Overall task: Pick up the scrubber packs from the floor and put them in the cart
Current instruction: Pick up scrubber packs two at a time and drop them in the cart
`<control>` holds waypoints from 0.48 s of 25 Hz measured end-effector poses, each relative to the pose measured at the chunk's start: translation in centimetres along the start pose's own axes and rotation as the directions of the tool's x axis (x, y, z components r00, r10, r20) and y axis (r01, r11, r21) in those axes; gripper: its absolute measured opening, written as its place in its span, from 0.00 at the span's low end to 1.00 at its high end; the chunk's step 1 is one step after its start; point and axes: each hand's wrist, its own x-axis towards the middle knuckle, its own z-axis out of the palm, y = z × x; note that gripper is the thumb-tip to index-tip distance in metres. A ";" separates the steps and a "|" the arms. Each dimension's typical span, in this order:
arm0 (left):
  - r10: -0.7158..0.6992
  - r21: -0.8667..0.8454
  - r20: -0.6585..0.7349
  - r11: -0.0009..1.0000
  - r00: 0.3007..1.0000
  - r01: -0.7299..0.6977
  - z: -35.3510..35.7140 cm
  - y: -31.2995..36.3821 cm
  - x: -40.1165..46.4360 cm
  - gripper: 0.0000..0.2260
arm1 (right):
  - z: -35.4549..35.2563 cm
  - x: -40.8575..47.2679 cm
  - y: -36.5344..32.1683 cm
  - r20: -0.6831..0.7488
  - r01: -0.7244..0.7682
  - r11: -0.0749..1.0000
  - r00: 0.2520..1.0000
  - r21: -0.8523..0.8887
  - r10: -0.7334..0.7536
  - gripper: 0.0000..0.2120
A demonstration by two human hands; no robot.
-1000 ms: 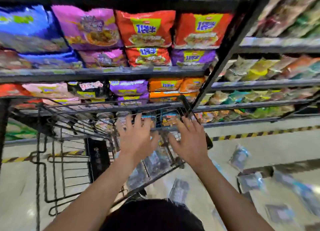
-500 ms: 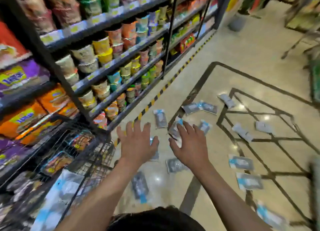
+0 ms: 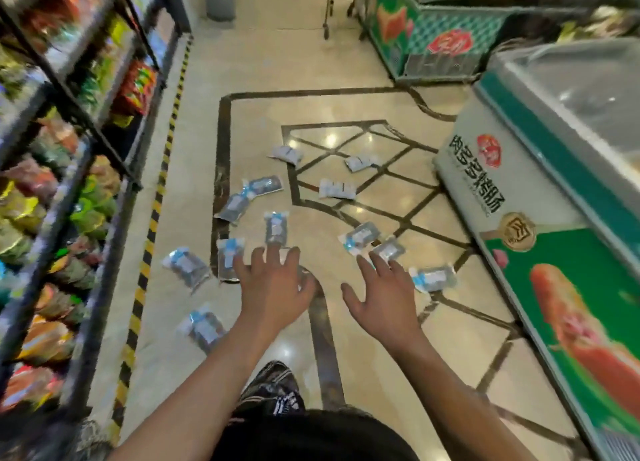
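Scrubber packs [image 3: 276, 228] lie scattered flat on the floor [image 3: 263, 72], approx a dozen in view, spread from near the shelves [image 3: 79, 121] on the left across the dark tile inlay toward the freezer [image 3: 540, 190] on the right. They look like small clear plastic pouches w/ blue-white header ends and a dark pad inside. Judging by look: light, soft, crinkly, film prob slick on polished tile, so a flat pinch could slide; better to get fingers under an edge or pinch the header end, and several could likely be gathered per hand. Not fragile, no need for care on squeeze. Left hand [image 3: 273, 287] is spread w/ fingers straight, empty, hovering over the floor, its fingertips overlapping in view the packs at [image 3: 230, 258] and the one above. Right hand [image 3: 382, 298] likewise spread and empty, fingertips near a pack [image 3: 388, 251]; contact can't be told for either. More packs lie lower left [image 3: 202, 325] and farther off [image 3: 337, 188]. No cart in view, so it is prob behind or beside the person. A shoe [image 3: 273, 384] shows below the arms. Much blur at the frame edges.
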 end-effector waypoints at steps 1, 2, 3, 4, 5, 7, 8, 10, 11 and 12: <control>0.043 0.004 0.013 0.999 0.999 -0.043 0.4 1.0 0.7 0.27 | -0.1 -0.3 1.0 0.014 -0.041 0.999 0.999 0.002 0.041 0.33; 0.082 0.008 0.021 0.997 0.996 -0.082 0.8 2.0 1.4 0.27 | -0.1 -0.5 1.9 0.024 -0.078 0.997 0.997 0.000 0.078 0.33; 0.120 0.006 0.029 0.993 0.992 -0.120 1.2 3.2 2.4 0.28 | -0.2 -0.5 3.0 0.034 -0.122 0.993 0.992 -0.001 0.122 0.33; 0.152 0.002 0.035 0.988 0.988 -0.152 1.6 4.4 3.3 0.29 | -0.3 -0.4 4.1 0.048 -0.167 0.986 0.985 -0.002 0.167 0.34; 0.185 0.000 0.043 0.983 0.982 -0.185 2.1 5.5 4.3 0.29 | -0.3 0.0 5.1 0.062 -0.210 0.978 0.976 -0.002 0.210 0.34; 0.253 0.014 0.054 0.967 0.966 -0.254 3.1 7.4 6.7 0.30 | -0.2 1.1 6.7 0.052 -0.281 0.960 0.958 0.001 0.280 0.34; 0.284 0.016 0.062 0.958 0.957 -0.285 3.3 8.3 8.2 0.30 | -0.1 1.9 7.4 0.033 -0.299 0.954 0.954 0.006 0.299 0.34; 0.337 0.015 0.090 0.941 0.937 -0.339 3.5 9.7 11.1 0.30 | -0.2 3.8 8.6 0.011 -0.326 0.945 0.945 -0.012 0.326 0.33; 0.362 0.028 0.103 0.930 0.927 -0.366 3.7 10.3 12.6 0.29 | -0.3 4.7 9.1 0.024 -0.347 0.937 0.937 -0.035 0.348 0.33; 0.383 0.040 0.121 0.920 0.916 -0.390 3.9 11.1 14.3 0.28 | -0.5 5.9 9.6 0.041 -0.381 0.923 0.923 -0.049 0.383 0.33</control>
